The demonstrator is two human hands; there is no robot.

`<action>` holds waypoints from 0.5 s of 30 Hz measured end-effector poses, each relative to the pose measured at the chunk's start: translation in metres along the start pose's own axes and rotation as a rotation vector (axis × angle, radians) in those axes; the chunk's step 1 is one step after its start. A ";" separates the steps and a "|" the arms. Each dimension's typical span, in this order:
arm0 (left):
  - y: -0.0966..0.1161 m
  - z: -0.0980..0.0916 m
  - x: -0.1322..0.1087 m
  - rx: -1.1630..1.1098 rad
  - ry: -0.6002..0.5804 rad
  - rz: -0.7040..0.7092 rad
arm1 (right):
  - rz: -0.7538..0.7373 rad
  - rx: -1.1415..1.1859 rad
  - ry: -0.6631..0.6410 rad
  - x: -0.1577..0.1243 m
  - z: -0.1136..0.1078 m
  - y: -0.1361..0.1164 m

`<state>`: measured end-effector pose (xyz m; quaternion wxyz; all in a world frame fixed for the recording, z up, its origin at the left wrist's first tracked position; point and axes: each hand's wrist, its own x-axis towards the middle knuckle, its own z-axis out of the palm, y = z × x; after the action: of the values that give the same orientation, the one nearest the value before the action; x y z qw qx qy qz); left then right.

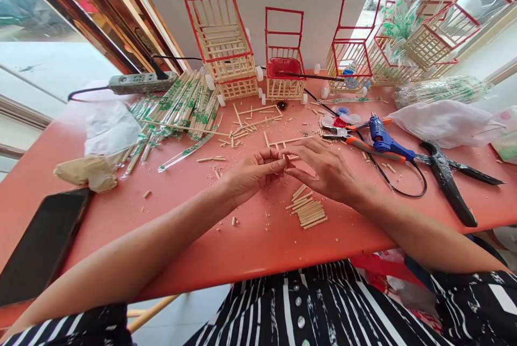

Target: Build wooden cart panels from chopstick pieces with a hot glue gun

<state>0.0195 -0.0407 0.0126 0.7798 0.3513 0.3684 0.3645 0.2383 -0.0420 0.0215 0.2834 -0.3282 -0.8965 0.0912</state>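
Observation:
My left hand (270, 167) is closed in a pinch above the middle of the table, with thumb and fingertips together on something too small to make out. My right hand (323, 167) meets it from the right; its fingers are stretched out, thumb apart, tips at the left fingertips. Just beyond the hands lies a small frame of sticks (288, 142), partly hidden by my fingers. Below my right hand is a pile of short cut wooden sticks (310, 211). Another flat stick frame (258, 114) lies farther back among loose cut pieces (241, 132).
Stick-built trolleys with red handles (226, 39) line the back. Wrapped chopsticks (189, 101), a power strip (139, 83) and a phone (42, 241) are at left. A blue glue gun (383, 133), orange-handled pliers (374, 149) and black-handled cutters (448, 184) lie right.

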 end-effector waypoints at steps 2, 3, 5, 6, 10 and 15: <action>-0.001 -0.001 0.000 -0.008 -0.013 0.002 | -0.046 0.003 -0.006 0.000 -0.001 -0.001; -0.002 -0.001 0.000 -0.012 -0.024 0.004 | -0.063 0.001 -0.011 0.000 -0.001 -0.001; -0.002 -0.002 0.000 -0.023 -0.045 0.002 | -0.085 -0.013 -0.025 0.000 -0.002 -0.001; -0.002 -0.002 0.000 -0.030 -0.052 -0.001 | -0.086 -0.024 -0.028 0.000 -0.002 -0.001; -0.003 -0.001 0.001 -0.031 -0.056 -0.006 | -0.093 -0.047 -0.029 -0.001 -0.001 0.001; -0.001 0.001 -0.002 0.071 -0.032 0.015 | -0.148 -0.070 0.011 -0.001 0.000 0.002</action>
<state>0.0196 -0.0426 0.0127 0.7700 0.3871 0.3660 0.3513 0.2403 -0.0416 0.0204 0.2824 -0.2713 -0.9194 0.0368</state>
